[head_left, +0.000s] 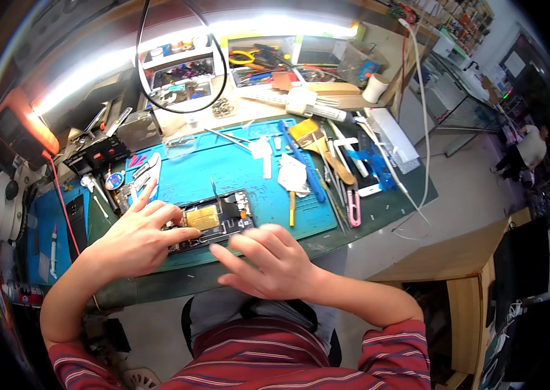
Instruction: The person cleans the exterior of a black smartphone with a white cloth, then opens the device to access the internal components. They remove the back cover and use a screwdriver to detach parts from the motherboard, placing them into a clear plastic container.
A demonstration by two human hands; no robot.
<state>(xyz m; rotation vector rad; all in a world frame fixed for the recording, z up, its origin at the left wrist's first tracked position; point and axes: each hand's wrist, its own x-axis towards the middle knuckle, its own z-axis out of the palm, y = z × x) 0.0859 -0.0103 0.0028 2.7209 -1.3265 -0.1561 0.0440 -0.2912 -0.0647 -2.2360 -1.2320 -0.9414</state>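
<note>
An opened phone (203,220) lies on the blue work mat (184,179), its inner parts and a gold-coloured plate showing. My left hand (142,237) grips its left end: the thumb rests across the innards, a bent finger is at the far edge, and the index finger points away over the mat. Just off the phone's near right corner hovers my right hand (268,263), its fingers loosely bent and apart, with nothing visible in them. A thin dark strip (215,190) sticks up from the phone's far side.
Right of the phone lie crumpled white tissue (292,174), a blue stick-like tool (304,159), a wide brush (307,133) and a pink-handled tool (353,207). Tweezers (229,138) lie farther back. An orange-cased device (25,130) stands left. A black cable loop (225,65) hangs above the bench.
</note>
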